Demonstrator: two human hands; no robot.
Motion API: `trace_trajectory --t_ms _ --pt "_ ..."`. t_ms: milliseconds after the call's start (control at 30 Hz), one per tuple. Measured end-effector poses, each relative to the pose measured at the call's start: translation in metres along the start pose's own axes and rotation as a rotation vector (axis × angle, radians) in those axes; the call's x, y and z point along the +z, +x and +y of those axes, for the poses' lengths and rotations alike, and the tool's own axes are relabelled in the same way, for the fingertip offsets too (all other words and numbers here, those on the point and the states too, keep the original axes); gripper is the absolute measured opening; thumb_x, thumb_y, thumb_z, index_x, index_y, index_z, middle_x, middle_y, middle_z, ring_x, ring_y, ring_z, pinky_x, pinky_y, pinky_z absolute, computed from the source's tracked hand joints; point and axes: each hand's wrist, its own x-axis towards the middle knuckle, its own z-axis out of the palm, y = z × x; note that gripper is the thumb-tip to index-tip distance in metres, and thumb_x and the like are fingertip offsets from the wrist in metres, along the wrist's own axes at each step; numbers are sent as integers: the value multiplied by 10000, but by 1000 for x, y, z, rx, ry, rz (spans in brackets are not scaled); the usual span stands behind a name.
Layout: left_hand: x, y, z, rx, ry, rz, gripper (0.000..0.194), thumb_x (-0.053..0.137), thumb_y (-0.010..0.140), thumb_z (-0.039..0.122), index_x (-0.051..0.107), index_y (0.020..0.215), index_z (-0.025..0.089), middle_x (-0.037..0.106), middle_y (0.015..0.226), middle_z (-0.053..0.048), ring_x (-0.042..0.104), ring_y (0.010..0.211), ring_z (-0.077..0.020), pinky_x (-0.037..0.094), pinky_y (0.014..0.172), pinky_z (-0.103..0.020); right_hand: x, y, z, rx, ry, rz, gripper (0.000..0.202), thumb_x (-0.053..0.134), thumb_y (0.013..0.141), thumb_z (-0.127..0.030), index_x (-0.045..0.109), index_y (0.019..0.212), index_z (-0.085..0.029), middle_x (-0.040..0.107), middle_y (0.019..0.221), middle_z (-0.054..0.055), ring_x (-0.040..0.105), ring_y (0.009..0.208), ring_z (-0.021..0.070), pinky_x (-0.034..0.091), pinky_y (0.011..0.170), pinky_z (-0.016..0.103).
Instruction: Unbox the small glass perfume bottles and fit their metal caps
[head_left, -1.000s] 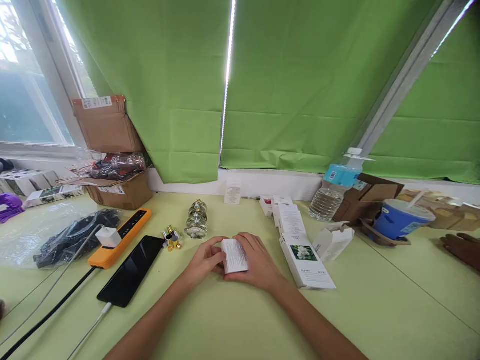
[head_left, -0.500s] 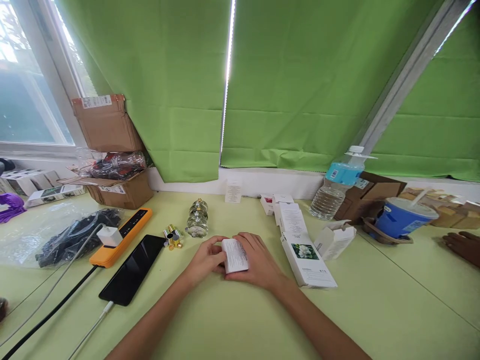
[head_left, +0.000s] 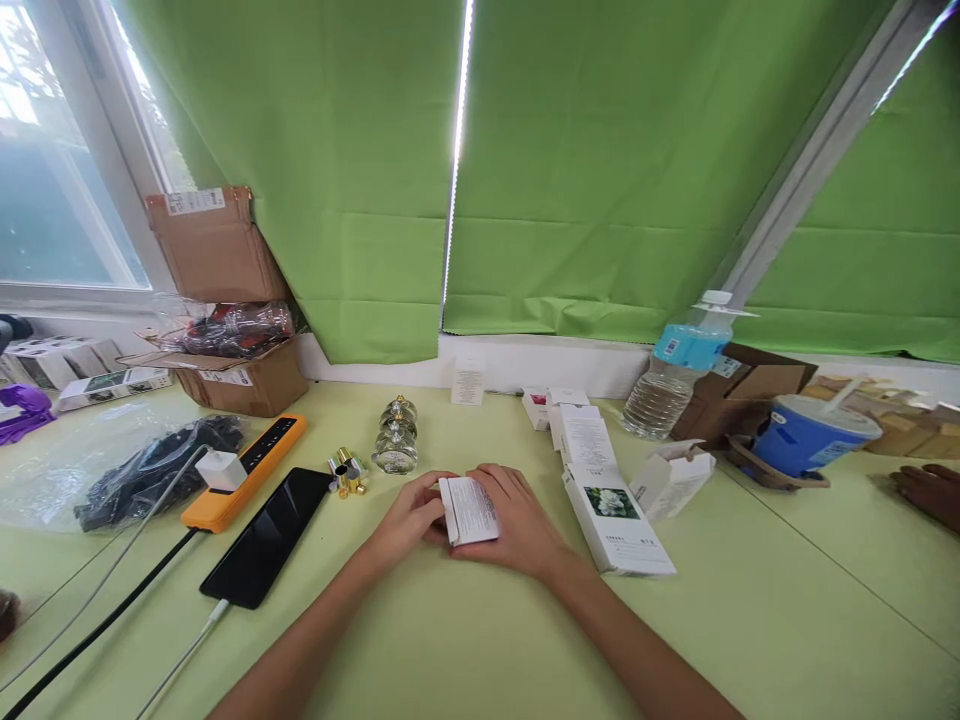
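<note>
I have my left hand and right hand pinching a small white box between curled fingers, mid-table, well short of its far edge.

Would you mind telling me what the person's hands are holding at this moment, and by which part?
Both hands hold a small white box low over the table: the left hand at its left end, the right hand along its right side.

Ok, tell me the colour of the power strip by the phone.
Orange, with a black top face; the power strip shows best in the head view.
</note>
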Motion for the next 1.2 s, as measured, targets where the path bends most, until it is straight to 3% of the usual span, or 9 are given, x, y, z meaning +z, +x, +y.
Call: trace_trajectory --t_ms 200,333,467,700,867,1000,1200 --pt "2 2 -5 46 66 74 440 621 790 459 610 1140 193 649 954 -70 610 860 -221 519 565 -257 1 -1 2 -16 14 25 882 770 557 -660 474 1267 -229 542 1195 113 496 1122 320 392 972 477" --pt "-3 9 -14 72 87 160 390 601 798 363 611 1143 180 645 1022 -80 601 892 -220 512 616 -268 2 -2 4 37 32 57 847 765 571 -655 486 1247 -226 529 1214 119 498 1120 320 407 958 474" --pt "-5 10 -19 270 238 300 291 552 790 212 647 1064 197 619 1119 -77 582 1009 -222 499 755 -286 4 -2 10 103 104 101 818 766 590 -631 479 1239 -225 525 1202 114 524 1081 304 443 918 446" --pt "0 3 -14 467 598 379 258 571 819 204 599 1075 225 564 1119 -74 539 1036 -217 471 763 -293 6 -2 14 126 178 138 779 784 591 -587 483 1215 -231 526 1166 92 543 1032 280 467 879 412" --pt "-5 6 -19 526 664 325 111 572 791 137 618 868 203 552 1054 -56 531 1026 -204 442 864 -325 5 -1 13 116 166 128 775 777 596 -598 485 1210 -227 533 1154 96 546 1020 280 472 868 410" --pt "-7 7 -21 553 676 299 193 577 758 91 657 883 215 549 1117 -54 504 1102 -210 391 986 -365 6 -2 13 111 135 99 792 771 600 -610 474 1227 -227 523 1181 103 533 1045 286 464 888 420" --pt "-5 7 -21 472 753 243 300 582 698 46 697 906 229 583 1127 -41 513 1103 -211 419 952 -333 6 -2 8 46 38 77 824 755 603 -640 465 1253 -224 515 1221 116 499 1101 307 417 952 461"
